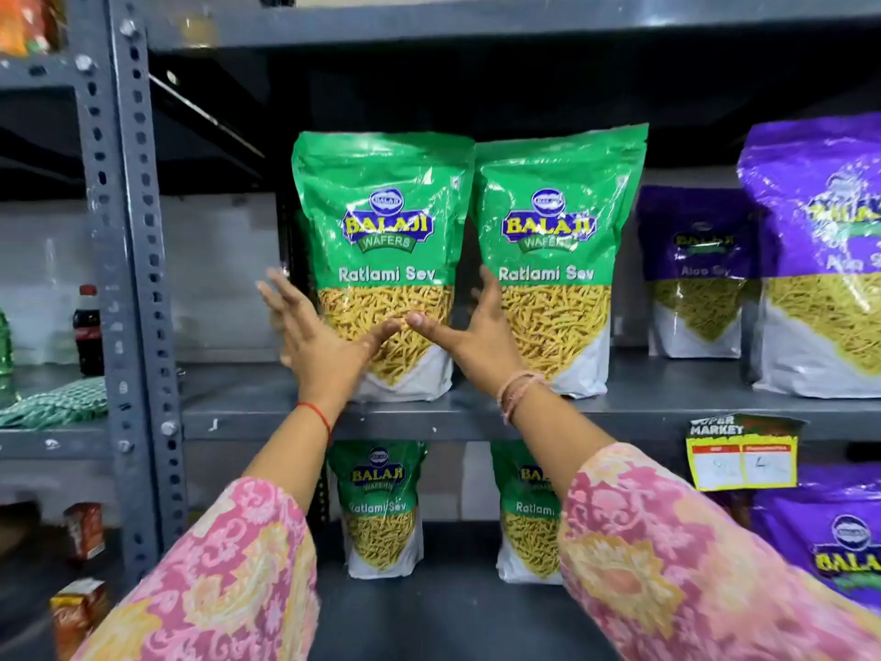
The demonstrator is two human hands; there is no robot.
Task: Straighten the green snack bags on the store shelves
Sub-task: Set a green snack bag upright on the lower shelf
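Middle shelf [267,412]: two green snack bags upright, touching. Left hand [314,341] and right hand [476,336], fingers spread, flank the left bag [381,221]; contact seemingly light, left hand blurred. Right bag [558,231] beside.

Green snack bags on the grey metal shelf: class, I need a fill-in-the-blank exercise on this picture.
1. Both open hands, left hand and right hand, frame the left green Ratlami Sev bag on the ___ shelf.
2. Beside it stands ___ more green bag.
3. The bags at the right are ___.

Answers: middle; one; purple
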